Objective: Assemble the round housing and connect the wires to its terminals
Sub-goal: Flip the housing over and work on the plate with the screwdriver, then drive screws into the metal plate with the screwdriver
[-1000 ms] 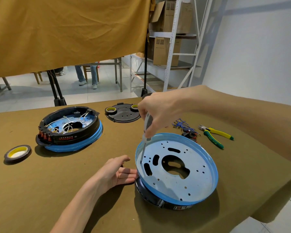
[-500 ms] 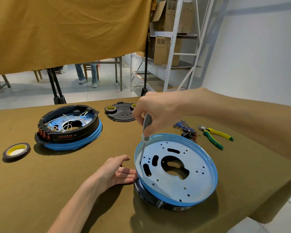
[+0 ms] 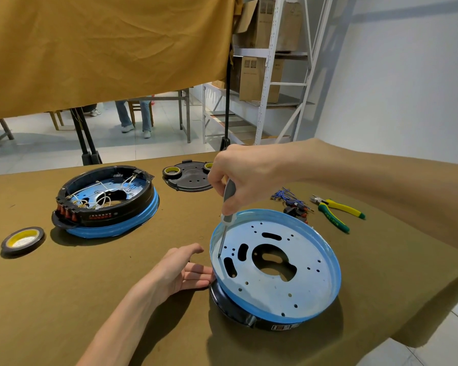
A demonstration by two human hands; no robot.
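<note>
A round housing (image 3: pixel 296 294) lies near the table's front right, its blue-filmed metal plate facing up over a black ring. My right hand (image 3: pixel 245 177) grips a grey-handled screwdriver (image 3: pixel 226 207), held upright, with its tip on the plate's left part. My left hand (image 3: pixel 181 272) rests on the table with fingers apart, fingertips touching the housing's left rim. A second housing (image 3: pixel 105 200) with white wires and red terminals stands at the back left. Loose blue wires (image 3: pixel 288 198) lie behind the first housing.
Yellow-green pliers (image 3: pixel 337 211) lie at the right. A tape roll (image 3: pixel 23 240) sits at the far left. A black cover plate (image 3: pixel 189 177) carrying tape rolls lies at the back. The table's edge runs close along the right and front right. A person's legs stand beyond.
My right hand and the screwdriver stay on the same spot of the plate, with only a slight shift. The left hand keeps its place against the rim.
</note>
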